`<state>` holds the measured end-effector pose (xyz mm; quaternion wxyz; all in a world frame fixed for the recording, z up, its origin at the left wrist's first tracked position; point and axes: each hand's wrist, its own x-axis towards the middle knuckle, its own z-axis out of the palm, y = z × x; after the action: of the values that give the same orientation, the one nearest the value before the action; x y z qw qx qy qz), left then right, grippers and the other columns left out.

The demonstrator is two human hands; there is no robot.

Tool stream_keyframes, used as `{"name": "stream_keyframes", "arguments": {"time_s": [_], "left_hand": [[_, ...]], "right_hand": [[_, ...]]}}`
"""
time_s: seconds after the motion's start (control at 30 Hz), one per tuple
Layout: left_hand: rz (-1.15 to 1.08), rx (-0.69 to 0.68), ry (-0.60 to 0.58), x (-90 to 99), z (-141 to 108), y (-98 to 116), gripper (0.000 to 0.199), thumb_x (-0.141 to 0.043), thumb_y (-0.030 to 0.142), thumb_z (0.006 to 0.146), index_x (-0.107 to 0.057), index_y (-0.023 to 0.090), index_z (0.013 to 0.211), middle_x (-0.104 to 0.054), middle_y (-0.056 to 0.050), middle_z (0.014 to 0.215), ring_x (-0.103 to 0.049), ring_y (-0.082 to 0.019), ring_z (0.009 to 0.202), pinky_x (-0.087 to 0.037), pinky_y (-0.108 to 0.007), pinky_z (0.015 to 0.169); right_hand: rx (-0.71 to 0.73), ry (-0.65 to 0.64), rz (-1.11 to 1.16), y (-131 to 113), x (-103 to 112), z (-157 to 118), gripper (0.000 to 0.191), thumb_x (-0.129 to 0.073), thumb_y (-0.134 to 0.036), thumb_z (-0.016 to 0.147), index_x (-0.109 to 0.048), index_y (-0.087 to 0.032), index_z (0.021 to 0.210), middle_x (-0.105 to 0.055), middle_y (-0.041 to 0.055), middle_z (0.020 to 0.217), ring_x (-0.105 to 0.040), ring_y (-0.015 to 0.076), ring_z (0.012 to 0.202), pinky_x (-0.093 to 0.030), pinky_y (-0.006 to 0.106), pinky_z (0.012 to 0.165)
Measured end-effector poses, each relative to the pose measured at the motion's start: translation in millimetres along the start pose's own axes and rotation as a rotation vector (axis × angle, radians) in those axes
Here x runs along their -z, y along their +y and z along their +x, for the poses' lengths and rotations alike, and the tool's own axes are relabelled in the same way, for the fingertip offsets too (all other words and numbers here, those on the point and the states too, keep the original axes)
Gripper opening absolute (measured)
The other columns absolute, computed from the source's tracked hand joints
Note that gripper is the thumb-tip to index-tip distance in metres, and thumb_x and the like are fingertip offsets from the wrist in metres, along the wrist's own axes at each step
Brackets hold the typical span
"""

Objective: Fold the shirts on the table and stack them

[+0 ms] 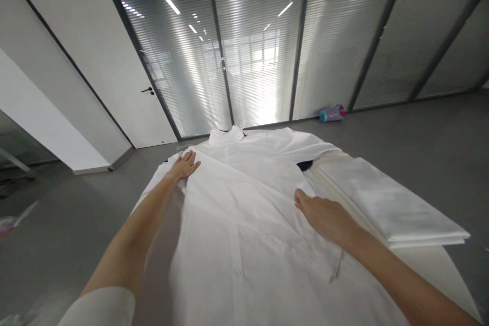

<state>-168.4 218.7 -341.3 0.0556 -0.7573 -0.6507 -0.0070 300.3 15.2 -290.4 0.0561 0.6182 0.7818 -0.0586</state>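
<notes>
Left hand flat, right hand pinching white shirt | 1 container, contents unclear

Scene is shot from head cam, aimed fwd & down. Shirt is seen close, glass wall farther off.

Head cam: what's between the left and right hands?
Only the front of the white shirt, lightly creased, spans from the left hand to the right hand; no separate object shows there in the head view.
</notes>
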Motion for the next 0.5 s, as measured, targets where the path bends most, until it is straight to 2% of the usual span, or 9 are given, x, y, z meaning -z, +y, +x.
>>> {"name": "stream_keyframes", "arguments": {"time_s": [0.13,0.23,0.37,0.5], "left_hand": [[0.009,0.022,-0.011,4.6,5.2,2.4,0.059,-0.039,0.048,0.099,-0.041,0.015,0.148,-0.037,-0.019,0.158,-0.035,-0.031,0.145,-0.028,-0.05,0.116],[0.023,0.038,0.046,10.3,12.1,11.2,0.057,-0.043,0.048,0.097,-0.048,0.014,0.142,-0.044,-0.021,0.152,-0.042,-0.034,0.14,-0.029,-0.05,0.115],[0.016,0.064,0.13,7.4,22.9,26.3,0.058,-0.037,0.047,0.1,-0.041,0.013,0.148,-0.035,-0.021,0.157,-0.028,-0.032,0.148,-0.022,-0.049,0.118],[-0.023,0.119,0.085,-5.3,32.2,32.2,0.066,-0.03,0.053,0.101,-0.037,0.012,0.151,-0.032,-0.022,0.159,-0.027,-0.033,0.149,-0.025,-0.052,0.117]], "right_hand": [[-0.001,-0.033,0.008,-0.7,-1.3,0.9,0.025,-0.029,-0.026,0.104,-0.053,-0.02,0.107,-0.073,0.0141,0.092,-0.072,0.0317,0.083,-0.035,0.032,0.059],[-0.001,-0.047,0.005,-2.1,-1.3,1.6,0.025,-0.029,-0.026,0.104,-0.053,-0.02,0.107,-0.073,0.0145,0.092,-0.072,0.032,0.084,-0.035,0.032,0.059],[-0.009,-0.041,-0.016,-2.8,-2.4,2.1,0.027,-0.029,-0.027,0.104,-0.054,-0.02,0.109,-0.073,0.0142,0.093,-0.072,0.0321,0.084,-0.036,0.032,0.059],[-0.016,-0.037,0.006,1.3,-3.1,3.0,0.026,-0.033,-0.032,0.105,-0.057,-0.019,0.105,-0.074,0.0134,0.095,-0.072,0.0319,0.086,-0.038,0.033,0.062]]}}
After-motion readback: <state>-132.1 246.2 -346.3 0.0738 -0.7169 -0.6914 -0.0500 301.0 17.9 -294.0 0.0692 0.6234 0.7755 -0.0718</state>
